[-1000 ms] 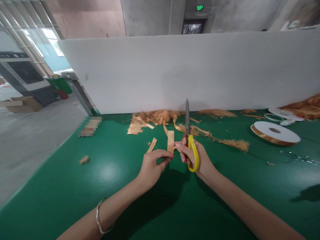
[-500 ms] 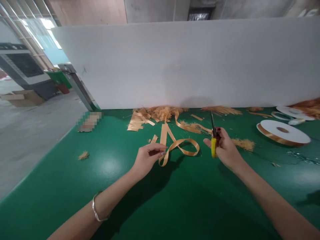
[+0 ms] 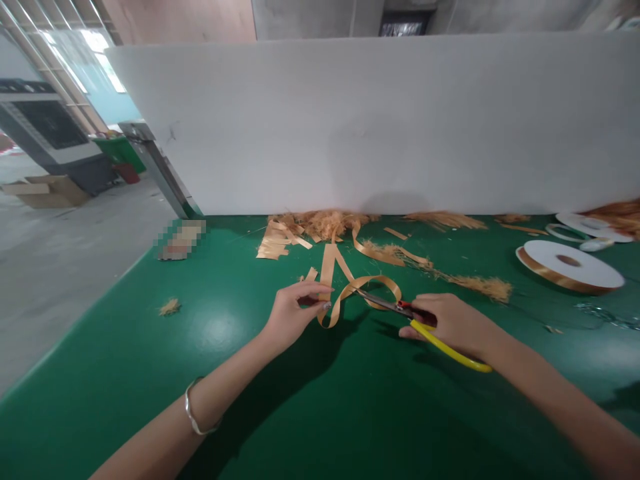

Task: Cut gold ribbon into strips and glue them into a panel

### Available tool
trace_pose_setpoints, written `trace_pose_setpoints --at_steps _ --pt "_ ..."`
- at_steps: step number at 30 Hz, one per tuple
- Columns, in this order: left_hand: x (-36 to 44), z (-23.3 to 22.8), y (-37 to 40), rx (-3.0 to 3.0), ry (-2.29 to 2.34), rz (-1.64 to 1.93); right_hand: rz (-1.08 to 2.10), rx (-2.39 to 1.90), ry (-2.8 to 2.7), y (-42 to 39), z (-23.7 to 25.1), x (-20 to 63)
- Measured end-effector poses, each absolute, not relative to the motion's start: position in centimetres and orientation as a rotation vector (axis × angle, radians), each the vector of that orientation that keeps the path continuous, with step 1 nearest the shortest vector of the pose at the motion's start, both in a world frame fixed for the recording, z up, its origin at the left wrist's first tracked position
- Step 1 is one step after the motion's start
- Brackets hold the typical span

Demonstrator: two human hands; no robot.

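Left grip: left hand (image 3: 293, 313) pinches the ribbon loop (image 3: 370, 290) between thumb and fingertips, closed on its lower end just above the counter (image 3: 210, 373).
Right grip: right hand (image 3: 453, 320) wraps the yellow-handled scissors (image 3: 417, 320), closed around the handles; blades point left toward the loop.
Scissor blades: tips lie at the loop, close to the left fingertips; whether the blades are parted cannot be told.
Ribbon position: gold ribbon curls in one open loop at counter centre, between the two hands; its tail runs back toward the white partition (image 3: 375, 127).
Ribbon spool (image 3: 570, 265): flat white reel wound with gold ribbon, lying on the counter well to the right of the right hand.
Cut strips (image 3: 277, 241): short gold pieces piled near the partition, behind the left hand.
Frayed threads (image 3: 483, 287): loose gold fibre clumps, one beyond the right hand, more along the partition foot.
Small tuft (image 3: 169, 307): isolated fibre clump near the left counter edge.
Bracelet (image 3: 193, 417): thin metal band on the left wrist.
Counter surface: green mat, glossy.
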State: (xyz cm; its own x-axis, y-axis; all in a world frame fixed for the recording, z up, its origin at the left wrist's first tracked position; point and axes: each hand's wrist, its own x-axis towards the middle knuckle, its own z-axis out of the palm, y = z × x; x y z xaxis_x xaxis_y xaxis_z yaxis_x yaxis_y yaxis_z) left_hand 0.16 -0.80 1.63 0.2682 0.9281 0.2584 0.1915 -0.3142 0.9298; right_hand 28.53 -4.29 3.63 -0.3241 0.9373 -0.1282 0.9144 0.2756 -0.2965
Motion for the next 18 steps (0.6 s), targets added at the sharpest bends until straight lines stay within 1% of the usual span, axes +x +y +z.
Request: trace_pose_setpoints --at_steps 9,18 --pt "0.1 1.6 -0.9 1.739 0.991 1.042 0.512 -1.752 -2.636 -4.1 5.8 27.7" --pt "0.0 2.0 -1.1 1.748 0.942 0.975 0.505 -1.7 -2.692 -3.5 6.0 27.8"
